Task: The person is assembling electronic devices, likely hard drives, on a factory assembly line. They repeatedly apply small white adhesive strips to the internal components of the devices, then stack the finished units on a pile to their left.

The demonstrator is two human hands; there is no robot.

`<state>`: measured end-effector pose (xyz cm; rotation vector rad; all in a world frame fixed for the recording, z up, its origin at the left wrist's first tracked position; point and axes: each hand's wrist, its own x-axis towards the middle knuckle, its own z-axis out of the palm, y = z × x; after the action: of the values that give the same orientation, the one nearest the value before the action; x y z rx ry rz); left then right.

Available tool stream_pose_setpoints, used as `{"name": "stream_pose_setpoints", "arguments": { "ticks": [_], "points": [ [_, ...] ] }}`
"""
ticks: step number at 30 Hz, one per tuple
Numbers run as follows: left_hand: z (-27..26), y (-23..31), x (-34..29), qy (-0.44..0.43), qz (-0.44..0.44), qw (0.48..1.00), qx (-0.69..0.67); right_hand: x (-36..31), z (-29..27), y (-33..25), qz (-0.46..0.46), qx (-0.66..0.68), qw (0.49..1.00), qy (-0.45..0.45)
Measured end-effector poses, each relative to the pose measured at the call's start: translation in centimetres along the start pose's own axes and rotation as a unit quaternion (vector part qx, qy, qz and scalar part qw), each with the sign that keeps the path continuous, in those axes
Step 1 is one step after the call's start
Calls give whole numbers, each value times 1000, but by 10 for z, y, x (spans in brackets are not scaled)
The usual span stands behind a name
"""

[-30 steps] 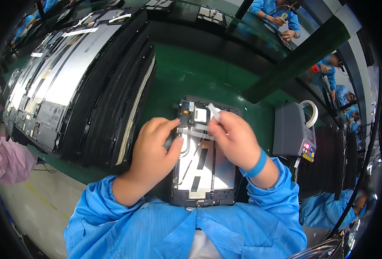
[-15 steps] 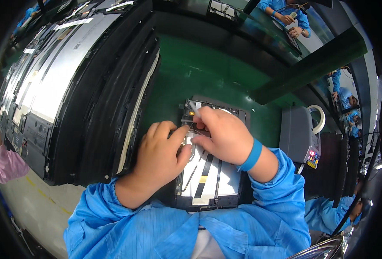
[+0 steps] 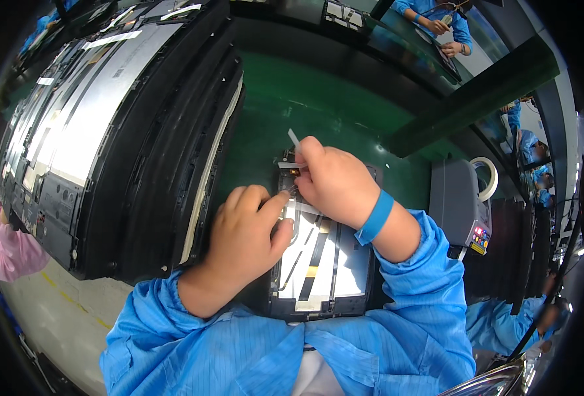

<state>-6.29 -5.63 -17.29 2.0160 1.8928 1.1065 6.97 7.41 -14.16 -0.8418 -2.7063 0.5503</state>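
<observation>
An opened tablet-like device (image 3: 349, 270) with a black frame and a silver inner plate lies in front of me on the green table. Over its far end, my right hand (image 3: 338, 181) is closed in a pinch on a thin pale strip (image 3: 294, 139), which sticks out past the fingers. My left hand (image 3: 247, 228) rests at the device's left edge. Its index fingertip touches the far left part near a thin cable, with the thumb apart from it. Both hands partly cover the device's far section.
A tall stack of similar black-framed panels (image 3: 166, 145) stands at my left. To the right are a grey tape dispenser (image 3: 450, 204) with a roll of tape (image 3: 484, 179) and more stacked black panels (image 3: 506, 247). A dark green bar (image 3: 477, 96) crosses the far right. Co-workers sit around.
My right hand has moved slightly away from me and left, and the pale strip now sticks out farther beyond its fingers. My left hand has stayed nearly in place.
</observation>
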Motion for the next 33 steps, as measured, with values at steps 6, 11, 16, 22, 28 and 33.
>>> {"name": "stream_pose_setpoints", "arguments": {
  "ticks": [6, 11, 16, 22, 28, 33],
  "points": [
    [2, -1, 5, 38, 4, 999, -20, -7, -6, -8, 139, 83, 987, -16],
    [11, -4, 8, 62, 10, 998, -21, -10, -2, -1, 118, 109, 987, 5],
    [15, -9, 4, 69, 16, 997, -23, -13, 3, 4, 60, 96, 993, 25],
    [13, -8, 4, 64, 22, 998, -9, -11, 5, 5, 37, 64, 996, 40],
    [11, -6, 5, 55, 18, 998, -31, -10, 10, 4, -14, 61, 994, 93],
    [11, -6, 3, 48, 11, 998, -35, -10, 11, 1, 29, 37, 997, 53]
  ]
}}
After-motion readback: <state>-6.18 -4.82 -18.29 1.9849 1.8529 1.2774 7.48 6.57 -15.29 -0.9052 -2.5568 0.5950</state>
